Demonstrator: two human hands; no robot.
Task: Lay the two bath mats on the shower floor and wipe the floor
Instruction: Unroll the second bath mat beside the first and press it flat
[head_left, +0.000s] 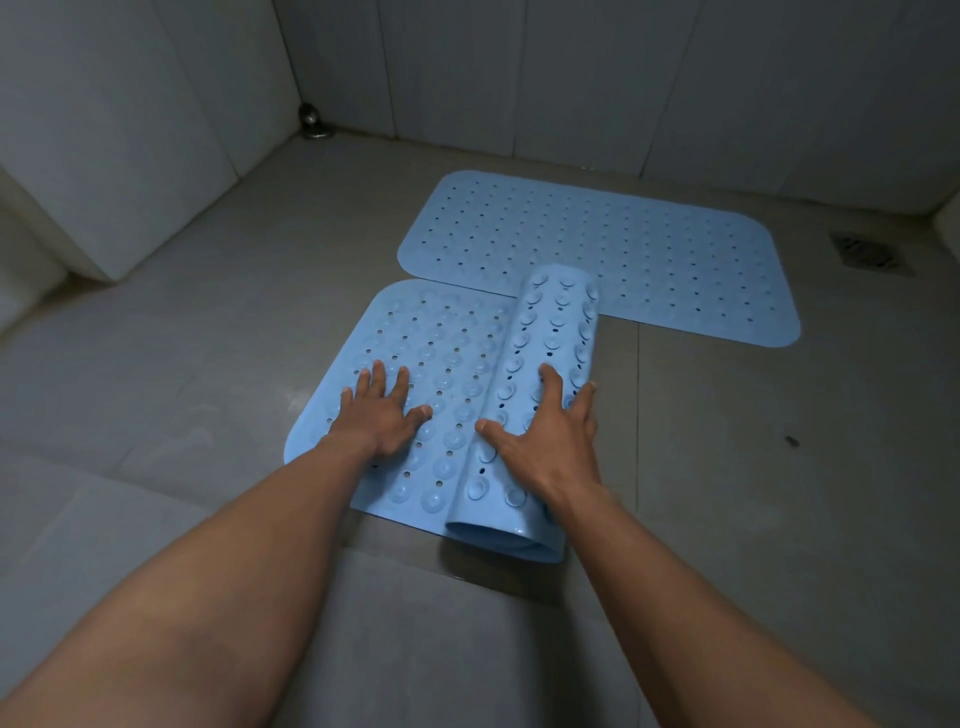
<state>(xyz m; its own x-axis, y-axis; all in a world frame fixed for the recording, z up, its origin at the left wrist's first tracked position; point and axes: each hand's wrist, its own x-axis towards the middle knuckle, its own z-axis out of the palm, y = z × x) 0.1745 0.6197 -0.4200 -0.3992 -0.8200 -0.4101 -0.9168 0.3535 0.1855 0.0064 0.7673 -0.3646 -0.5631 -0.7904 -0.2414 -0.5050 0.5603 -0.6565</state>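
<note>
A light blue bath mat (597, 244) with small holes lies flat on the grey tiled shower floor (197, 353), near the far wall. A second blue mat (441, 343) lies closer to me, suction cups facing up, its left half spread flat and its right half still curled in a roll (550, 332) whose far end overlaps the first mat. My left hand (382, 410) presses flat on the spread part, fingers straight. My right hand (545, 431) rests on top of the roll with fingers spread and slightly bent over its curve.
A square floor drain (867, 253) sits at the far right. A metal fitting (311, 124) stands in the far left corner where tiled walls meet. A low white ledge (119, 208) runs along the left. A small dark speck (791, 441) lies on the floor right of the mats.
</note>
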